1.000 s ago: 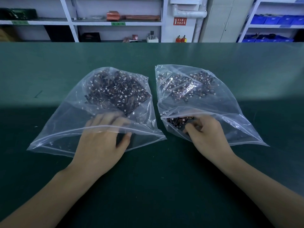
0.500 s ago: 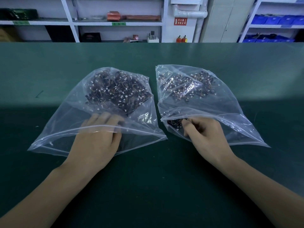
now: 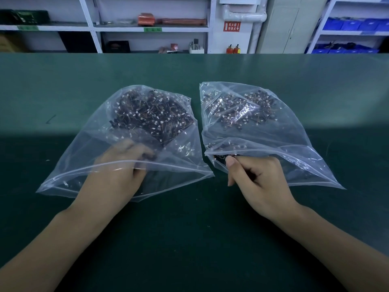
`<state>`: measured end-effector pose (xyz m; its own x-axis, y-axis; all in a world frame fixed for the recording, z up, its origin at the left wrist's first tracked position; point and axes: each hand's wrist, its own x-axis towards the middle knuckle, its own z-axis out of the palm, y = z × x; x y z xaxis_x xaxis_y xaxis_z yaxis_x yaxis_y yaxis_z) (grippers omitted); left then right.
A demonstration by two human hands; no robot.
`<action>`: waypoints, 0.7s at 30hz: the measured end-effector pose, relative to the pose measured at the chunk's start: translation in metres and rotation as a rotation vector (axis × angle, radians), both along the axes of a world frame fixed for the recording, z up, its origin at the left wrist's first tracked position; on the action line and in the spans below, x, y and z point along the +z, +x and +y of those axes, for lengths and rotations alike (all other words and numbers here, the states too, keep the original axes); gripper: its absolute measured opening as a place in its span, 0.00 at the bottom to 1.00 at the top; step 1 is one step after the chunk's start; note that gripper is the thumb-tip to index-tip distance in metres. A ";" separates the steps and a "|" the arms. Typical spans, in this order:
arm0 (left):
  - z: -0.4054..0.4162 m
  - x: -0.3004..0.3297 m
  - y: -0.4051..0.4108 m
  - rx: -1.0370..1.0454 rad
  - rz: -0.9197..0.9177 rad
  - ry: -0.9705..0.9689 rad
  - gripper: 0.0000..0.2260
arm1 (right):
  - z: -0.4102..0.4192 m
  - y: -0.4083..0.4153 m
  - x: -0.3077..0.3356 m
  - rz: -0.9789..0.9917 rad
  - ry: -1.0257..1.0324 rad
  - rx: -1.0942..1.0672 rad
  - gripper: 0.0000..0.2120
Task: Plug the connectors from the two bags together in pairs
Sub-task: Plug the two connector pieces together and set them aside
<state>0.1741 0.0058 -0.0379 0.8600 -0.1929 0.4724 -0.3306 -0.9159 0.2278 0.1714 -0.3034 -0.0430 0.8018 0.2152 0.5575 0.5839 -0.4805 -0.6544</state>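
Head view: left hand [image 3: 113,178] reaches inside left bag [image 3: 69,165], blurred, grasp unclear. Right hand [image 3: 254,178] at right bag [image 3: 294,148] mouth, fingers curled pinching dark connectors [image 3: 221,158]. Both bags lie on green counter [image 3: 63,85].

Both bags are thin clear plastic film, glossy and crinkled, catching the light in white streaks: the left bag [image 3: 88,157] and the right bag [image 3: 294,131]. Inside lie small white plastic connectors [image 3: 151,114] on thin dark and orange insulated wires. The table [image 3: 189,239] wears a matt, dark green mat, smooth and faintly scuffed. Behind, the shelving [image 3: 147,29] looks like white painted metal.
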 end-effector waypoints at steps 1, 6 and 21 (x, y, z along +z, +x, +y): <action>-0.002 0.000 0.000 -0.042 -0.021 -0.011 0.10 | 0.000 0.000 0.000 -0.004 0.004 0.002 0.24; -0.020 0.005 -0.006 -0.237 -0.177 -0.054 0.14 | 0.000 -0.001 0.001 -0.019 0.026 0.033 0.23; -0.048 0.004 -0.026 -0.493 -0.268 -0.222 0.07 | 0.002 -0.001 -0.003 -0.040 -0.028 0.160 0.06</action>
